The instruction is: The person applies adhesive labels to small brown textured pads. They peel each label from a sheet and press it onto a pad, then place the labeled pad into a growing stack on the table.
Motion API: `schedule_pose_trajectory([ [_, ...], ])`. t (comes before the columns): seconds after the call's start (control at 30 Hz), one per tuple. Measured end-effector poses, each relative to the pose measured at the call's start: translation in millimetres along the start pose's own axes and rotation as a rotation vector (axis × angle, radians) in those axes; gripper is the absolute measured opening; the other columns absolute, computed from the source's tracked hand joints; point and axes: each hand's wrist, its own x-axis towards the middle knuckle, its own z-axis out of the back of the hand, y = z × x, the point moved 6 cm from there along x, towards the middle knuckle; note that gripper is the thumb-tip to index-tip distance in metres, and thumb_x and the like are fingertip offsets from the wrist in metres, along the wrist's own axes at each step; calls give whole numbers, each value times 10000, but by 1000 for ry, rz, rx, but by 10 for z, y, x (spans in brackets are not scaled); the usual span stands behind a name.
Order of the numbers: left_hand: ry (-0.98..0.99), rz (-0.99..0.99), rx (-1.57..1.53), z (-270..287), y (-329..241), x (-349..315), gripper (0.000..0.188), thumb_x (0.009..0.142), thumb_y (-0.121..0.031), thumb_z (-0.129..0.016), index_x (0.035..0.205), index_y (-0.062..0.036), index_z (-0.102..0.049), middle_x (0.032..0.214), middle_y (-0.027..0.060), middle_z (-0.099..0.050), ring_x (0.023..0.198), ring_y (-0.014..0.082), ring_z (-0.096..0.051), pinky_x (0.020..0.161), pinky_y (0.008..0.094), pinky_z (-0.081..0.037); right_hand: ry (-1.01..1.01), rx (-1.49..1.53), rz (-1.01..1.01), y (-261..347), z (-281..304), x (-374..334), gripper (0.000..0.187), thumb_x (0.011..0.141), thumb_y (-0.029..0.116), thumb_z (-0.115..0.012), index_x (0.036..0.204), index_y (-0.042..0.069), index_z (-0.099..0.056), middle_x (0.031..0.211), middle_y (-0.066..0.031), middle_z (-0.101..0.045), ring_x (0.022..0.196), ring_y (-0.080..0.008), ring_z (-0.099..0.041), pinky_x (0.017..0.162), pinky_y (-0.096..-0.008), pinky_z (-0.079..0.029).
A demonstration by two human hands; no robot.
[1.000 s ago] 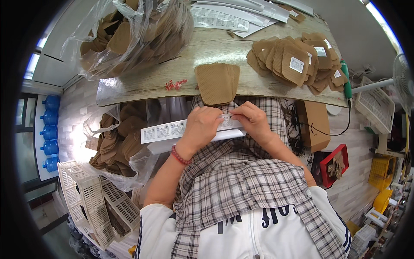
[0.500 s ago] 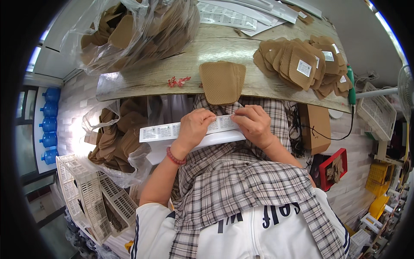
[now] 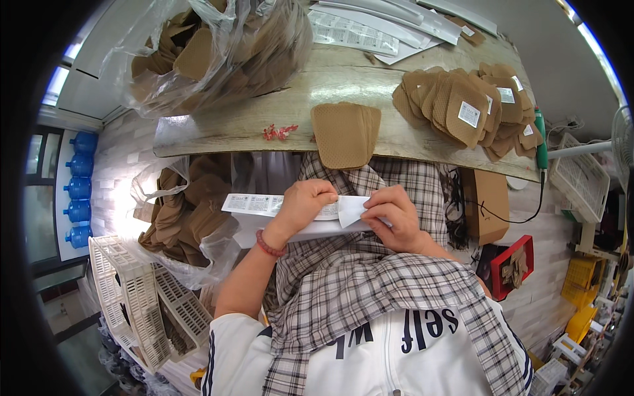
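A white strip of printed labels [image 3: 252, 203] stretches across my lap, just below the table's near edge. My left hand [image 3: 300, 210] is closed on its middle, thumb and fingers pinching the upper edge. The strip's right end [image 3: 353, 210] is folded over, blank side up, and my right hand [image 3: 395, 216] pinches it. Under the strip lies more white sheet material [image 3: 300, 235]. Straight ahead, a small stack of brown dotted fabric pads [image 3: 347, 135] overhangs the table edge, with no label on its top face. Neither hand touches the pads.
Brown pads with white labels [image 3: 467, 113] pile at the table's right, beside a green-handled corded tool [image 3: 541, 138]. A clear bag of pads [image 3: 264, 56] stands at the left. Label sheets [image 3: 353, 32] lie behind. Below left are another bag [image 3: 191, 218] and white crates [image 3: 122, 297].
The right end of the label strip has been bent over, showing its blank side between my hands. My right hand has turned and dropped slightly; the view has shifted a little.
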Motion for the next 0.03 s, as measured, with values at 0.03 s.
schedule_pose_trajectory([
  [0.03,46,7,76,-17,-82,-10,183,909,-158,-694,972,8,-738,895,54,-741,804,191,-654,786,289,-498,14,79,-149,-74,34,-35,173,793,21,-786,937,72,-705,1117,-108,-655,993,-265,-635,878,-397,-550],
])
